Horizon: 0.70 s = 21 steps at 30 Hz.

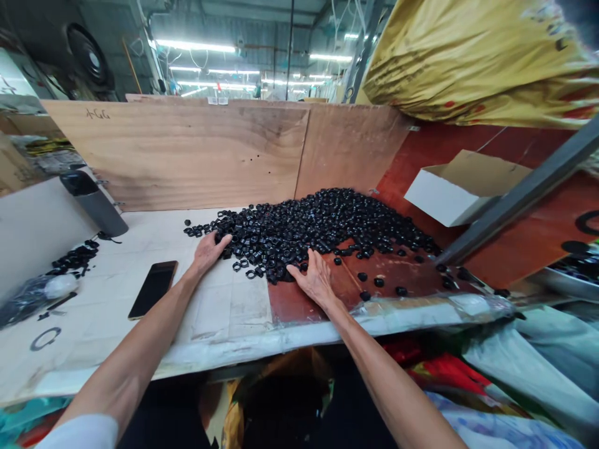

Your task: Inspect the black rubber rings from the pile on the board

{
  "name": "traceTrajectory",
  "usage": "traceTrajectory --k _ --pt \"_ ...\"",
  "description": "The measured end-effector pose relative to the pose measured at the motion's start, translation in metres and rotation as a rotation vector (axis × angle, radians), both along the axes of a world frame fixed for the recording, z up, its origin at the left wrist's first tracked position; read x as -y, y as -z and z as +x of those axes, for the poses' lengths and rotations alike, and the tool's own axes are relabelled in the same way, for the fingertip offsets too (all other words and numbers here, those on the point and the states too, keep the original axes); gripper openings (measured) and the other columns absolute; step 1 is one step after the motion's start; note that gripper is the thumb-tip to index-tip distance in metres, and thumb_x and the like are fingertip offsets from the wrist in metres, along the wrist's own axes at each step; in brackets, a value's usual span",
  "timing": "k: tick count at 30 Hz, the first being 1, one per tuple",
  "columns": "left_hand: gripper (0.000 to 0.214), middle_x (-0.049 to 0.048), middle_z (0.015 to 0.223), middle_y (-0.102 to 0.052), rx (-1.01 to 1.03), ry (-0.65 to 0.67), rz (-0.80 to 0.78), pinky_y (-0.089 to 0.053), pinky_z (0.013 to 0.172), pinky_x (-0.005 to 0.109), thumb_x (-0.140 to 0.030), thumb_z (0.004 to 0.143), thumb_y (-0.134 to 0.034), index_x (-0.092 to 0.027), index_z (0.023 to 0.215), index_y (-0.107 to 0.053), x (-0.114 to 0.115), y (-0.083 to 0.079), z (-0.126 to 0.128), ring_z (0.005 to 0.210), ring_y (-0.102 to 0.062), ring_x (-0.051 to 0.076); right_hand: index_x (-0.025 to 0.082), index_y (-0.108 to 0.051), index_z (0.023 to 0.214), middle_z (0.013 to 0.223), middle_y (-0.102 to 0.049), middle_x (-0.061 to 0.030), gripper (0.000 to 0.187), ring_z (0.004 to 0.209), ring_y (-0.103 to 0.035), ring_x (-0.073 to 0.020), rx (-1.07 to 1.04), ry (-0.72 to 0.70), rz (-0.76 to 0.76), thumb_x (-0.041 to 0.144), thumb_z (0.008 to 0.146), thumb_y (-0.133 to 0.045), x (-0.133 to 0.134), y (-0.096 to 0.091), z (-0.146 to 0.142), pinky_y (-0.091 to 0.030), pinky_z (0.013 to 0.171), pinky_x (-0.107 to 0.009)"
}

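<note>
A wide heap of small black plastic ring-like parts (318, 218) lies across the work table against the back board. My left hand (210, 252) is at the heap's left edge, its thumb apart from the fingers and dark parts just beyond them. At the near edge, my right hand (316, 279) touches the parts with fingers stretched forward and thumb out to the left. A few parts show in the gap between that thumb and the fingers. Neither hand shows a firm grip on any part. Some fingertips are hard to make out against the black.
A phone (153, 290) lies left of the heap, and a dark grey bottle (96, 202) stands farther back. A flat grey ring (45, 338) lies near the left front. An open white box (452, 190) sits right behind a slanting metal bar (519, 193). Wooden boards (201, 156) close off the back.
</note>
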<state>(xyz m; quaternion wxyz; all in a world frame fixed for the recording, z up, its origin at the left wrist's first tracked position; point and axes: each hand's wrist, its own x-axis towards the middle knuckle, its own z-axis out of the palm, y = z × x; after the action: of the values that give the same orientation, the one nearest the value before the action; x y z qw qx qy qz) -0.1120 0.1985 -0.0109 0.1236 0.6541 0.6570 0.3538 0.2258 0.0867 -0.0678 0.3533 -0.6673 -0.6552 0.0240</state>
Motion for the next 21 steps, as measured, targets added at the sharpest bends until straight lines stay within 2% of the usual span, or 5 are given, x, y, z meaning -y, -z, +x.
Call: traceTrajectory --k 5,10,17,21 --pt "0.071 0.0174 0.127 -0.071 -0.033 0.1 -0.016 -0.047 0.102 0.041 -0.072 0.086 -0.056 -0.013 0.125 -0.066 0.018 0.005 0.03 0.119 -0.063 0.033 0.011 -0.045 0.151 0.15 -0.044 -0.0255 0.08 0.14 -0.043 -0.0396 -0.022 -0.088 0.03 0.066 0.093 -0.054 -0.014 -0.006 -0.009 -0.037 0.112 -0.056" --pt "0.067 0.0179 0.119 -0.073 -0.013 0.097 0.002 -0.047 0.098 0.042 -0.07 0.087 -0.057 -0.013 0.12 -0.068 0.05 0.011 0.066 0.115 -0.064 0.033 0.016 -0.051 0.148 0.142 -0.053 -0.0193 0.069 0.132 -0.052 -0.0345 -0.049 -0.177 0.025 0.059 0.095 -0.058 -0.002 -0.015 -0.013 -0.04 0.112 -0.05" --pt "0.067 0.0226 0.132 -0.064 -0.004 0.043 0.047 -0.04 0.111 0.048 -0.062 0.092 -0.056 -0.01 0.134 -0.057 0.083 0.021 0.101 0.13 -0.054 0.036 0.015 -0.052 0.146 0.143 -0.051 -0.0202 0.066 0.133 -0.05 -0.0358 -0.037 -0.158 0.025 0.057 0.096 -0.058 0.021 -0.018 -0.041 -0.04 0.112 -0.053" --pt "0.066 0.0202 0.137 -0.059 0.021 0.131 0.058 -0.038 0.114 0.051 -0.058 0.096 -0.052 -0.013 0.143 -0.047 0.107 0.022 0.106 0.134 -0.051 0.034 0.015 -0.051 0.146 0.146 -0.049 -0.0203 0.062 0.138 -0.046 -0.0365 -0.087 -0.195 0.006 0.054 0.098 -0.056 0.027 -0.019 -0.04 -0.038 0.113 -0.056"
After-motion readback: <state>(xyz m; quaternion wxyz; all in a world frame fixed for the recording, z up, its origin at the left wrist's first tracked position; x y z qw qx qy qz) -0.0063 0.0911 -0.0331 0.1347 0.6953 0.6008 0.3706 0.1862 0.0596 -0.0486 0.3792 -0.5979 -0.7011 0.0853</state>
